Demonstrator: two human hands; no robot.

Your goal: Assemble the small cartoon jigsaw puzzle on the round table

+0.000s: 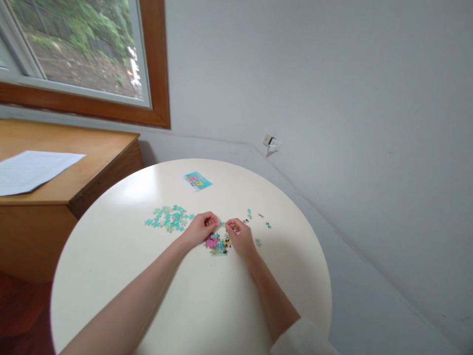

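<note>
My left hand (pixel 201 228) and my right hand (pixel 240 237) meet at the middle of a round cream table (pixel 148 291). Their fingertips pinch a small teal puzzle piece (pixel 222 224) between them. Just below the fingers lies a partly joined patch of puzzle (pixel 218 244) with pink and teal colours, partly covered by both hands. A heap of loose teal pieces (pixel 169 219) lies left of my left hand. A few stray pieces (pixel 266 225) are scattered right of my right hand.
A small picture card (pixel 197 181) lies near the table's far edge. A wooden desk (pixel 84 162) with a white sheet of paper (pixel 31 169) stands to the left under a window (pixel 79 54). Grey walls meet in a corner behind, with a wall socket (pixel 270 143).
</note>
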